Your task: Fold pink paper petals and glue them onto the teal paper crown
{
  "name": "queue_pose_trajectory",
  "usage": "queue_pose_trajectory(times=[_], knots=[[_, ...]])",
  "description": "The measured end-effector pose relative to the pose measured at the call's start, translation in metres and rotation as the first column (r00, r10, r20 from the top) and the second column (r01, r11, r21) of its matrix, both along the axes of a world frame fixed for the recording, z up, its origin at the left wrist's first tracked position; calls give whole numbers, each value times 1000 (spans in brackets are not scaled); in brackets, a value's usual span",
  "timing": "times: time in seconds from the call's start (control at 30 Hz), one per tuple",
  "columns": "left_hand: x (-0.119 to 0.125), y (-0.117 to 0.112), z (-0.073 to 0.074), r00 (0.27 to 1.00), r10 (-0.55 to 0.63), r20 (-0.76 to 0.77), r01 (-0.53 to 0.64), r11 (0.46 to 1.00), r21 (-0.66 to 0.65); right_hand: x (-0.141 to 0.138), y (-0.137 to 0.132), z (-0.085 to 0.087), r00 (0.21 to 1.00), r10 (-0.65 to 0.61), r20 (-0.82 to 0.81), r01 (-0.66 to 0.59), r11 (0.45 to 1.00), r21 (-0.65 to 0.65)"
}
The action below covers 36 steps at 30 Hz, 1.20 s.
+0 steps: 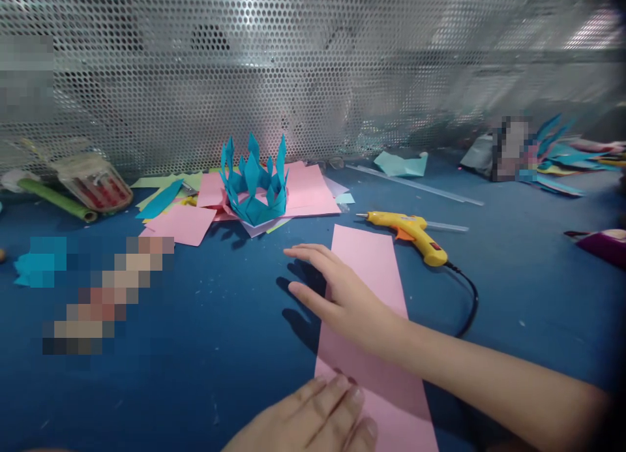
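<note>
A long strip of pink paper (pixel 374 256) lies on the blue table. My left hand (pixel 313 419) rests on its near part, fingers flat and close together. Above the strip's middle, my right hand (pixel 342 289) is held open, fingers stretched to the left and thumb apart. Shadows on the table show its fingers are raised off the surface. Neither hand grips anything. A yellow glue gun (pixel 408 230) with an orange trigger lies right of the strip, its nozzle pointing left. Beyond my hands stands a folded blue paper crown (pixel 254 184).
Pink sheets (pixel 313 191) and other coloured paper lie under and beside the crown. Clear glue sticks (pixel 415 184) lie behind the glue gun, whose black cord (pixel 474 295) curves toward my right forearm. A plastic jar (pixel 98 181) stands back left. A perforated metal panel (pixel 293 67) borders the table.
</note>
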State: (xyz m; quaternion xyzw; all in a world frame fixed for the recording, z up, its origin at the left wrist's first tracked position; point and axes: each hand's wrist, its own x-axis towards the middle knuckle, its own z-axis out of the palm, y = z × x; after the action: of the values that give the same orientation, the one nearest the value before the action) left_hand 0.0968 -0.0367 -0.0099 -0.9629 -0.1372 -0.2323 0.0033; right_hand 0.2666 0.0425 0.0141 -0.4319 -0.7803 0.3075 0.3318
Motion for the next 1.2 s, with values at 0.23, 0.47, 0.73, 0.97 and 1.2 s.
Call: queue_pose_trajectory(times=[0.23,0.47,0.73,0.97,1.2], knots=[[-8,13,19,998,-53,31,54,998,-19,3,1,6,993,-25,-111,31,998,55],[-39,35,57,980,192,-56,-180,968,174,18,7,22,968,216,-132,-193,967,166],[-69,39,45,910,414,-26,-411,908,87,2,-11,3,864,477,158,-502,802,324],[-76,40,34,911,412,17,-412,911,1,-1,-16,10,890,366,271,-429,874,229],[-75,28,14,851,517,90,-524,848,81,-7,-19,14,926,250,284,-226,968,-112]])
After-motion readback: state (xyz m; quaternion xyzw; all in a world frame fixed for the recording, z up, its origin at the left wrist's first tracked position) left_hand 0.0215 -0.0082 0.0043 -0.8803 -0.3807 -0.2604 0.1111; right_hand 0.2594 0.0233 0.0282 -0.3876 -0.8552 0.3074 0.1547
